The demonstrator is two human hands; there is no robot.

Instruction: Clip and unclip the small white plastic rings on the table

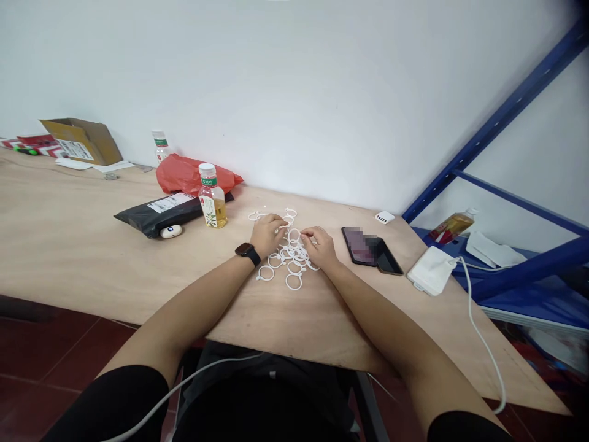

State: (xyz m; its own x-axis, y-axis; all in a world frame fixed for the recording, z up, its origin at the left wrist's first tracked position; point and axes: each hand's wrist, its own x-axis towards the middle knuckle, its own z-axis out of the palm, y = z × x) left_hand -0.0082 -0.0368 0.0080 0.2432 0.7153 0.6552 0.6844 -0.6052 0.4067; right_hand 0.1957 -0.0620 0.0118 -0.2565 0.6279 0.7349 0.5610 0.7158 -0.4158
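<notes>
Several white plastic curtain rings [293,282], each with a small eyelet, lie in a loose heap on the wooden table. My right hand [319,247] is at the heap's right side, its thumb and forefinger pinched at the edge of one white curtain ring [294,236]. On the opposite side, my left hand [269,235], with a black watch [248,252] at the wrist, has its fingers curled in close to that ring. What its fingertips hold is too small to make out. A few more rings lie just beyond the hands.
Left of the hands stand a drink bottle [213,202], a black parcel [161,212], a white earbud case [171,231] and a red bag [181,174]. To the right are two phones [361,245], a white power bank [431,271] with a cable, and a blue shelf frame [519,202].
</notes>
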